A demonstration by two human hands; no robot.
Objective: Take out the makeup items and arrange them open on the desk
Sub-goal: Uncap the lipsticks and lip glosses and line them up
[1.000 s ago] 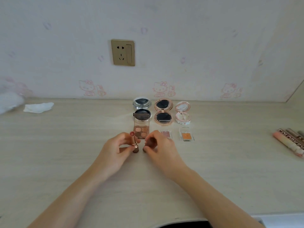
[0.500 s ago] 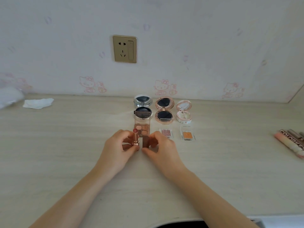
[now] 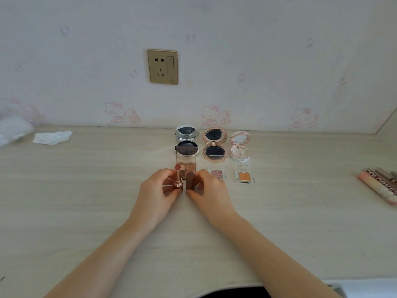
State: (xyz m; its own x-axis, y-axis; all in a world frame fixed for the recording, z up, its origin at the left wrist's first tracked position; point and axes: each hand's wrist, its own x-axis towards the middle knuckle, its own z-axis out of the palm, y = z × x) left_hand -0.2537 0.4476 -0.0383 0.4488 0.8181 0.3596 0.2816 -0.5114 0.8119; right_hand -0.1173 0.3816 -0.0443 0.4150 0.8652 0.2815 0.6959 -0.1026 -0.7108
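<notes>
My left hand holds an open rose-gold lipstick upright on the desk, its reddish tip exposed. Right beside it my right hand grips the brown lipstick cap, also standing upright. Behind them lie an open eyeshadow palette, a silver compact, a rose-gold compact and a pink compact, all open. Two small clear eyeshadow pots, one pink and one orange, sit open to the right.
Several boxed makeup sticks lie at the desk's right edge. A crumpled white tissue and a white bag sit at the back left. A wall socket is above the pale wooden desk.
Both hands shifted slightly away from me towards the palette, and the lipstick and its cap now stand upright side by side on the desk.
</notes>
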